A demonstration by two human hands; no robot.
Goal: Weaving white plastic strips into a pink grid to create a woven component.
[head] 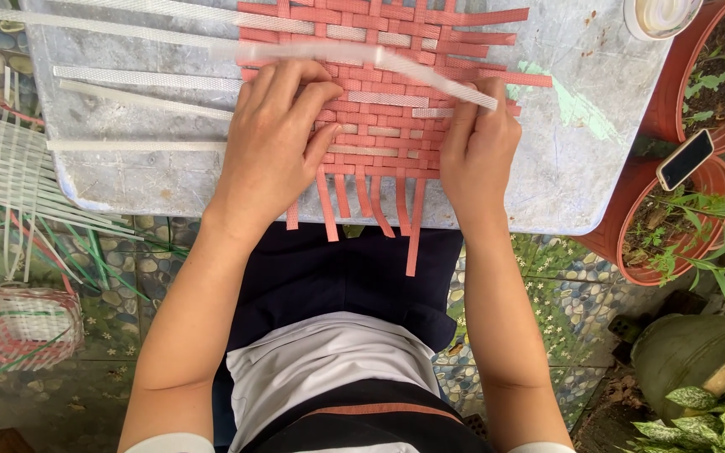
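Salmon-pink plastic strips formed the woven mat that lay on the grey mottled table, its loose ends hanging over the near edge. Your left hand rested flat on the weave, fingers extended and close together, pressing it down. Your right hand had its fingers curled, pinching a translucent white strip that ran slantwise across the mat. More white strips lay to the left, on the tabletop.
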